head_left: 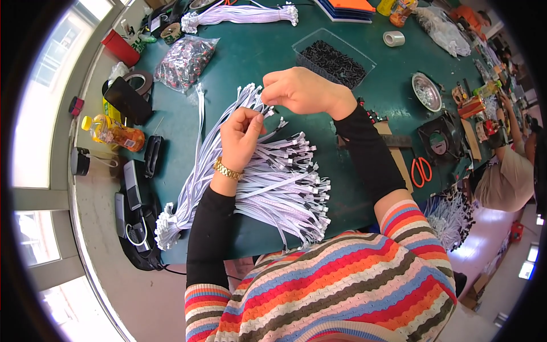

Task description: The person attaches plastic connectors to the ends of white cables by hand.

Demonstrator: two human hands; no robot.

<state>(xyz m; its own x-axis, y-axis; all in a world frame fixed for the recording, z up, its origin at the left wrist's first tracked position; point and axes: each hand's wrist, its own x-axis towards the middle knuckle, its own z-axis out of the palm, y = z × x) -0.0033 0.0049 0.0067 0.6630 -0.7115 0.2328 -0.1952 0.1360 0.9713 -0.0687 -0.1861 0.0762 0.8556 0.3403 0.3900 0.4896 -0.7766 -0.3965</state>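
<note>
A big fanned bundle of white flat cables (279, 199) with small white plugs and black pieces at their ends lies on the green table. My left hand (239, 139), with a gold watch band on its wrist, is closed over the bundle, thumb and forefinger pinching a white cable. Just above and to the right, my right hand (305, 91) is closed in a pinch close to the left fingertips. What its fingers hold is too small and hidden to name. Beyond the right hand stands a clear plastic bin (296, 48) of small black parts (333, 62).
At the far side lie another cable bundle (242, 16) and a bag of small parts (185, 61). A drink bottle (117, 134) and a phone (128, 100) stand left. Orange-handled scissors (420, 172), a metal bowl (426, 92) and a fan (439, 138) lie right. Another person (507, 176) sits at far right.
</note>
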